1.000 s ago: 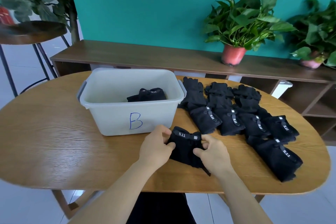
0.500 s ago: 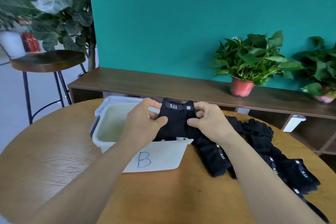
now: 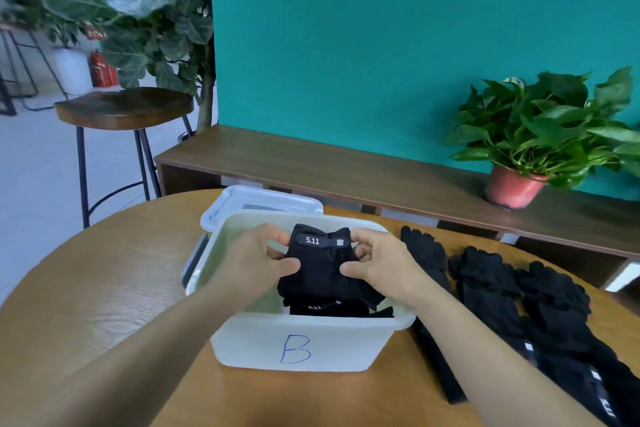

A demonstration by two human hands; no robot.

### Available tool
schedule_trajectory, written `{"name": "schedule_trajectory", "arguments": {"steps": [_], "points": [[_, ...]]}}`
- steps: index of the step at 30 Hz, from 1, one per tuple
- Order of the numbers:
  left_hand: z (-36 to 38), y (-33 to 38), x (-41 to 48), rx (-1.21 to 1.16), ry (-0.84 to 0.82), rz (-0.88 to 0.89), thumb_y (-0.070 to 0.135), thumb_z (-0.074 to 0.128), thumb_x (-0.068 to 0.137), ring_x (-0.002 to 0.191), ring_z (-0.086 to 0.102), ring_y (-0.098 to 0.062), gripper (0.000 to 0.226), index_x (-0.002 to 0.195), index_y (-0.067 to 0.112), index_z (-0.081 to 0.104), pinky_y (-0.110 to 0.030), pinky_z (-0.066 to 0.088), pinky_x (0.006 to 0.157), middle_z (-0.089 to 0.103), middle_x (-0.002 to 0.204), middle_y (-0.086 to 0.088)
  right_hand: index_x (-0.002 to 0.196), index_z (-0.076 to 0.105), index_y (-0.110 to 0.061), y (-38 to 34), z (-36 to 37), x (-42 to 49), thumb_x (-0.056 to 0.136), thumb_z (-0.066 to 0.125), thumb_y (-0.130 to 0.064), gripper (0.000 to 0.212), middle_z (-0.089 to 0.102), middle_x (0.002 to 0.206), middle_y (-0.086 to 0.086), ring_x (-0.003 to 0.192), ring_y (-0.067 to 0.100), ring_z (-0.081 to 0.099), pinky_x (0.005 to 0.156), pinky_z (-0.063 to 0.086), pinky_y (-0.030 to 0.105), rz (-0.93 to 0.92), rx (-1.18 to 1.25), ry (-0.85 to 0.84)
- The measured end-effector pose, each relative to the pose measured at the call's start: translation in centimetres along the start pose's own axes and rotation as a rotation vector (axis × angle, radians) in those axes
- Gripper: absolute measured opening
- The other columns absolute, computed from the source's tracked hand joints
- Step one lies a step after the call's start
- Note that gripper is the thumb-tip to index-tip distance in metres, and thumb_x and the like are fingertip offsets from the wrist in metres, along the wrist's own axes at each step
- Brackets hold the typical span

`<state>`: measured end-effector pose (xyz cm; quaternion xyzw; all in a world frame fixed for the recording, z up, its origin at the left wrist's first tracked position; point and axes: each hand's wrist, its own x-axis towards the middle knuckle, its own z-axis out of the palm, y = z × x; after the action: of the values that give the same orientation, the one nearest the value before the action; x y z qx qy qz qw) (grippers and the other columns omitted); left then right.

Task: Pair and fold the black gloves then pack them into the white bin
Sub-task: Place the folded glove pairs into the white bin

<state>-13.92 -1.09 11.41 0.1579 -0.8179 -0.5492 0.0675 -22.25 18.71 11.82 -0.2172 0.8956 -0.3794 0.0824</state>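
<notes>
Teal wall (image 3: 346, 45) and low shelf (image 3: 311, 166) behind; round wooden worktop (image 3: 104, 288) in front, carrying the white bin (image 3: 311, 350) marked with a blue B. Packing step in hand, by the look of it: folded pair (image 3: 322, 274) of black gloves held just above the bin's open top, pinched at one edge by the left hand (image 3: 256, 260) and at the other by the right hand (image 3: 377, 263), thumbs on the near face, fingers curled behind. Strap reading 5.11 uppermost. Already lying in the bin, directly beneath: packed pair (image 3: 322, 309). Next, probably: lower onto or beside that one, keep the fold closed until seated, then let go. Left to pair, right of the bin: loose gloves (image 3: 485, 274) in a row on the worktop.
</notes>
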Motion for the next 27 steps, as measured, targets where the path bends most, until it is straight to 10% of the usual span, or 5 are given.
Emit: {"name": "schedule_trajectory", "arguments": {"steps": [9,16,27], "points": [[0.8,-1.1,1.6,0.138,-0.345,-0.077,-0.005,0.077,0.076,0.078,0.071,-0.02,0.023,0.094,0.006,0.069,-0.017,0.054,0.065,0.075,0.089,-0.012,0.109,0.066,-0.028,1.6,-1.7,-0.3,0.088,0.07,-0.02,0.023,0.06,0.066,-0.016,0.095,0.01,0.05,0.118,0.014,0.042,-0.004,-0.284,-0.168],[1.2,-1.3,2.3,0.205,-0.464,-0.098,-0.005,0.077,0.078,0.09,0.073,-0.025,0.023,0.094,0.01,0.07,-0.027,0.058,0.083,0.076,0.095,-0.013,0.131,0.057,-0.029,1.4,-1.4,-0.5,0.089,0.069,-0.028,0.044,0.073,0.087,-0.014,0.1,0.004,0.049,0.121,-0.004,0.043,0.023,-0.476,-0.206],[-0.9,-1.5,1.8,0.233,-0.453,-0.045,0.02,0.082,0.079,0.098,0.068,-0.012,0.045,0.111,0.03,0.052,-0.029,0.052,0.092,0.075,0.099,0.004,0.127,0.05,-0.04,2.0,-2.2,-1.5,0.084,0.074,-0.028,0.05,0.059,0.122,-0.016,0.127,0.019,0.041,0.107,0.04,0.042,0.039,-0.274,-0.154]]}}
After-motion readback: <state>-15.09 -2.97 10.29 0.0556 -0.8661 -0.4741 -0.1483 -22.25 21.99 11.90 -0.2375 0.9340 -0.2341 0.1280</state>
